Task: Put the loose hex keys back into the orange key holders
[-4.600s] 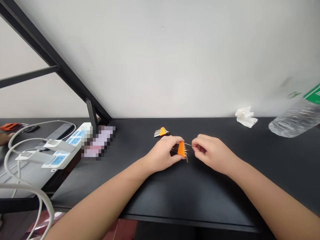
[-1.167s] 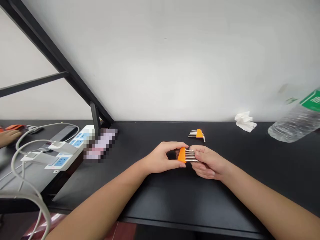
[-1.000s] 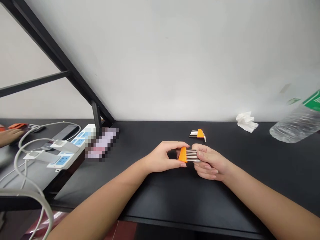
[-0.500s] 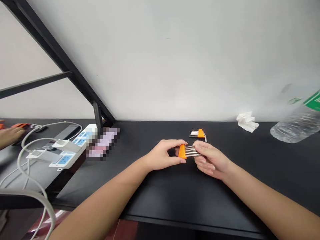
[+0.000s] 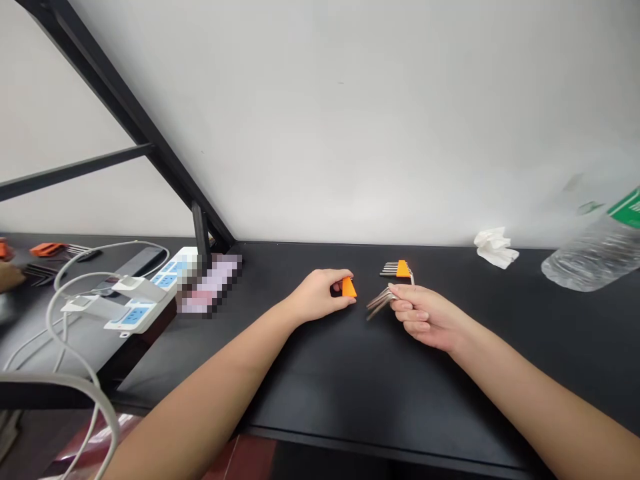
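My left hand (image 5: 320, 294) is closed around a small orange plastic holder (image 5: 349, 287), low over the black table (image 5: 350, 373). My right hand (image 5: 423, 315) is closed on a bundle of silver hex keys (image 5: 379, 301), whose free ends point left toward the holder. The holder and the keys are apart, with a small gap between them. A second set of hex keys in an orange holder (image 5: 399, 269) lies on the table just behind my right hand.
A crumpled white tissue (image 5: 495, 247) and a tipped clear water bottle (image 5: 593, 250) lie at the back right. A white power strip with cables (image 5: 135, 300) sits left, beside a black frame post (image 5: 201, 233). Another person's hand (image 5: 9, 276) shows at far left.
The keys and the orange holder were together between both hands; now they are separated. My left hand has moved left with the holder and my right hand keeps the bundle of keys.
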{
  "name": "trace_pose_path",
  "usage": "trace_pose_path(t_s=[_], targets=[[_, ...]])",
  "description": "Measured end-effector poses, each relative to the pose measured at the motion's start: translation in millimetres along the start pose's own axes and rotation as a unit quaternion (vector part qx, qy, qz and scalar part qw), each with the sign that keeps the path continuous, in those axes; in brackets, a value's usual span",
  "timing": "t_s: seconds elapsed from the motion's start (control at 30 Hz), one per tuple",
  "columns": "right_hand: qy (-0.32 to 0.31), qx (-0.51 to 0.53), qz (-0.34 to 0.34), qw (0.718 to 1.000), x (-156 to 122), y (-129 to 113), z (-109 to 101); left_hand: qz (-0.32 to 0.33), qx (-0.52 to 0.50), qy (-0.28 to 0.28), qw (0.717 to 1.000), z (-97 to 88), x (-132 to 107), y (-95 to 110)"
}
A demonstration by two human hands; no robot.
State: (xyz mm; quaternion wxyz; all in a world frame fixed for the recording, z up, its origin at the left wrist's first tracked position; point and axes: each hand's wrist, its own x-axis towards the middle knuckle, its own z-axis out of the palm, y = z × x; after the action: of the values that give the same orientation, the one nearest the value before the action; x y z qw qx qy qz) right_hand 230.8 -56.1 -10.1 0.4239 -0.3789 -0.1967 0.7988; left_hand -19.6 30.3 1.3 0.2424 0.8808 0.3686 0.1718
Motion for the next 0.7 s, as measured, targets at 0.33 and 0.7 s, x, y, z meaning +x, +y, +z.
trace_pose_path(t_s=[0.33, 0.7], targets=[[0.184, -0.452, -0.133, 0.863, 12, -2, -13, 0.013, 0.026, -0.014, 0.999, 3.4, -1, 6], [0.162, -0.782, -0.195, 0.569, 13, 3, -5, 0.012, 0.024, -0.023, 0.999, 5.5, -1, 3]])
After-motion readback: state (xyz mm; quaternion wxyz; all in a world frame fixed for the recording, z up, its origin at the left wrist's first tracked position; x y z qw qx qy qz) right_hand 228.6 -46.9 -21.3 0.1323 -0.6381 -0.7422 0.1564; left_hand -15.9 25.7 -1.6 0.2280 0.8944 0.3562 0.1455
